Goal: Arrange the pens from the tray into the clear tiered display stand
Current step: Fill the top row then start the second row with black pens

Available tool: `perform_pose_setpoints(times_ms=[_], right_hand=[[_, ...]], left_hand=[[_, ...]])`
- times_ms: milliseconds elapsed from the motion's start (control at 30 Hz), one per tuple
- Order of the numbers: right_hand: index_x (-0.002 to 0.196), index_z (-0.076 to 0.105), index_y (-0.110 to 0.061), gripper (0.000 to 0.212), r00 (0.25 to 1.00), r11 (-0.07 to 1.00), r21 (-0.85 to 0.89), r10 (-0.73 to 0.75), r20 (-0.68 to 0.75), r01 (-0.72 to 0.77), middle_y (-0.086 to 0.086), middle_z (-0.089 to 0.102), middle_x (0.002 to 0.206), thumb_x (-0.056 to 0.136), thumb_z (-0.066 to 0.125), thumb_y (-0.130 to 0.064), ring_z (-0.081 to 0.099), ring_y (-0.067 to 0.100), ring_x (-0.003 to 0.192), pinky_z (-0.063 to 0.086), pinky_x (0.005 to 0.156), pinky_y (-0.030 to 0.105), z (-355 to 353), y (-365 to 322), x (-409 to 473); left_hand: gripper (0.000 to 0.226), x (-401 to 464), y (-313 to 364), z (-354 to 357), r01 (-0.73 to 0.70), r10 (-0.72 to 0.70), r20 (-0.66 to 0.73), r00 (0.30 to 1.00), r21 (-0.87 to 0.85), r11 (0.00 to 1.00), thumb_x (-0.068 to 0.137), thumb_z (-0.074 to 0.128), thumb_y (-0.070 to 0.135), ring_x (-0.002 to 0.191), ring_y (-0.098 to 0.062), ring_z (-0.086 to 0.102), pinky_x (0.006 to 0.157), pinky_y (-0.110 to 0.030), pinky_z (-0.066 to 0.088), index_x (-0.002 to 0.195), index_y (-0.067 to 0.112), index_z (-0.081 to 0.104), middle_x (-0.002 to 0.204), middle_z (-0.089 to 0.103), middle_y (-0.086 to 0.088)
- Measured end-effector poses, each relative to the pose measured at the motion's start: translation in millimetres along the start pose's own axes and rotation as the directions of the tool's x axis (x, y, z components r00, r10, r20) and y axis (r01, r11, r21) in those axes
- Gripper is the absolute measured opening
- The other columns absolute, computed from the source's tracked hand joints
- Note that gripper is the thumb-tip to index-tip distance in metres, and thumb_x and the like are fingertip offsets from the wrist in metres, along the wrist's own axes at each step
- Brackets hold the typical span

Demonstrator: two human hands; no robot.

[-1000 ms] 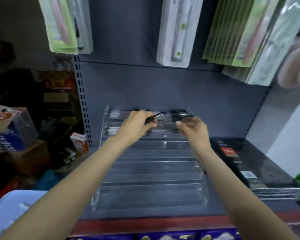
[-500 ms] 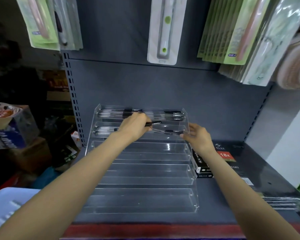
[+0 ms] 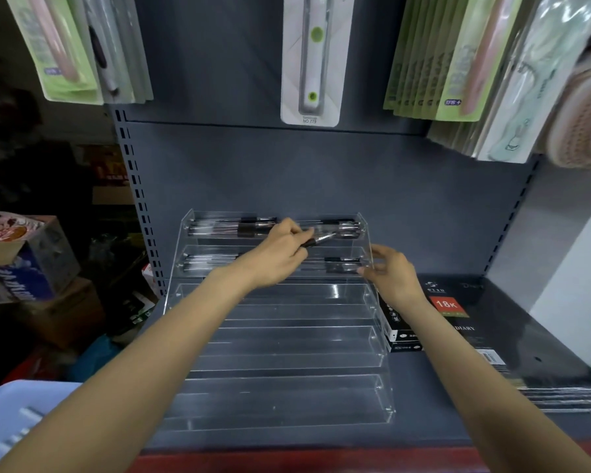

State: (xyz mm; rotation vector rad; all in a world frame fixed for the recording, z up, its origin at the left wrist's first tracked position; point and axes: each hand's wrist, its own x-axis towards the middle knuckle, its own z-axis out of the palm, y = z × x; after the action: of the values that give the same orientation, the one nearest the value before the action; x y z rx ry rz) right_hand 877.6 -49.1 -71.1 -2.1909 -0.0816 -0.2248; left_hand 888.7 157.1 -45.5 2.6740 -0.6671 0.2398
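Left hand (image 3: 280, 257) pinches a black-grip clear pen (image 3: 321, 238) over the top tiers of the clear tiered acrylic display stand (image 3: 287, 370) on the grey shelf (image 3: 440, 425). Right hand (image 3: 394, 278), fingers loosely curled, touches the stand's right wall by the second tier. More clear pens (image 3: 219, 227) lie in the top two tiers.

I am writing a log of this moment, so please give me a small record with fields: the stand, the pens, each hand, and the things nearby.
stand: clear tiered display stand on a dark shelf
filled tiers: the top two hold pens
bare tiers: the lower three
left hand: holds a pen near the top tier
right hand: fingers at the stand's right wall, second tier
nearby: black boxes right of the stand
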Motion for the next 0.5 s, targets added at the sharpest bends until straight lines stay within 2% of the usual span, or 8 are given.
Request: perform_pose_setpoints(times_ms=[67, 100, 200, 300, 367, 500], right_hand=[[0.133, 0.049, -0.012, 0.047, 1.0, 1.0, 0.004, 0.006, -0.001, -0.006, 0.008, 0.064, 0.118, 0.088, 0.062, -0.008, 0.061, 0.02, 0.105, 0.043, 0.089, 0.025, 0.1, -0.3, -0.7], [0.133, 0.049, -0.012, 0.046, 1.0, 1.0, 0.006, 0.008, -0.002, -0.007, 0.008, 0.064, 0.118, 0.088, 0.062, -0.008, 0.061, 0.021, 0.106, 0.042, 0.089, 0.025, 0.3, -0.5, -1.1], [0.13, 0.051, -0.011, 0.042, 1.0, 1.0, -0.003, -0.007, -0.002, 0.007, 0.008, 0.064, 0.118, 0.089, 0.06, -0.006, 0.06, 0.02, 0.103, 0.042, 0.089, 0.025, 0.3, -1.0, -1.7], [0.129, 0.052, -0.013, 0.041, 1.0, 1.0, -0.023, -0.015, 0.001, 0.015, 0.009, 0.062, 0.12, 0.089, 0.06, -0.008, 0.061, 0.022, 0.105, 0.044, 0.091, 0.028, 0.8, 0.3, -0.2], [0.129, 0.052, -0.014, 0.041, 1.0, 0.999, -0.036, -0.015, 0.004, 0.015, 0.009, 0.061, 0.12, 0.09, 0.06, -0.009, 0.06, 0.023, 0.107, 0.045, 0.092, 0.029, 1.0, 0.8, 0.4], [0.129, 0.052, -0.014, 0.04, 1.0, 0.999, -0.045, -0.011, -0.008, 0.01, 0.009, 0.057, 0.123, 0.09, 0.059, -0.008, 0.058, 0.025, 0.11, 0.046, 0.098, 0.035, 1.8, -0.3, -1.4]], left_hand=[[0.022, -1.4, 2.0, 0.1, -0.05, 0.05, -0.069, 0.996, 0.002, 0.999, 0.1, 0.039, 0.02, 0.078, -0.012, 0.04, 0.071, -0.022, 0.033, 0.118, 0.01, 0.048, 0.091, 0.04, -0.001], [0.019, -0.4, 2.5, -0.6, -0.049, 0.045, -0.092, 0.995, -0.043, 0.998, 0.099, 0.042, 0.018, 0.076, -0.01, 0.04, 0.069, -0.022, 0.033, 0.114, 0.011, 0.05, 0.089, 0.041, 0.001], [0.029, 7.2, 4.0, 3.6, -0.014, 0.002, -0.12, 0.993, -0.096, 0.995, 0.093, 0.051, 0.005, 0.096, -0.011, 0.051, 0.086, -0.017, 0.038, 0.12, 0.011, 0.059, 0.104, 0.052, 0.0], [0.019, 16.8, 10.3, 8.4, 0.003, -0.018, -0.114, 0.993, -0.124, 0.992, 0.09, 0.058, 0.006, 0.096, -0.012, 0.056, 0.086, -0.018, 0.039, 0.106, 0.011, 0.067, 0.105, 0.063, -0.003], [0.019, 24.2, 12.4, 13.5, 0.023, -0.033, -0.078, 0.996, -0.124, 0.992, 0.091, 0.057, 0.007, 0.096, -0.012, 0.058, 0.086, -0.018, 0.039, 0.105, 0.011, 0.068, 0.108, 0.067, -0.004], [0.027, 25.7, 13.3, 18.4, 0.038, -0.037, 0.009, 0.999, -0.117, 0.992, 0.095, 0.046, 0.007, 0.112, -0.016, 0.058, 0.097, -0.024, 0.042, 0.111, 0.013, 0.067, 0.118, 0.066, -0.002]])
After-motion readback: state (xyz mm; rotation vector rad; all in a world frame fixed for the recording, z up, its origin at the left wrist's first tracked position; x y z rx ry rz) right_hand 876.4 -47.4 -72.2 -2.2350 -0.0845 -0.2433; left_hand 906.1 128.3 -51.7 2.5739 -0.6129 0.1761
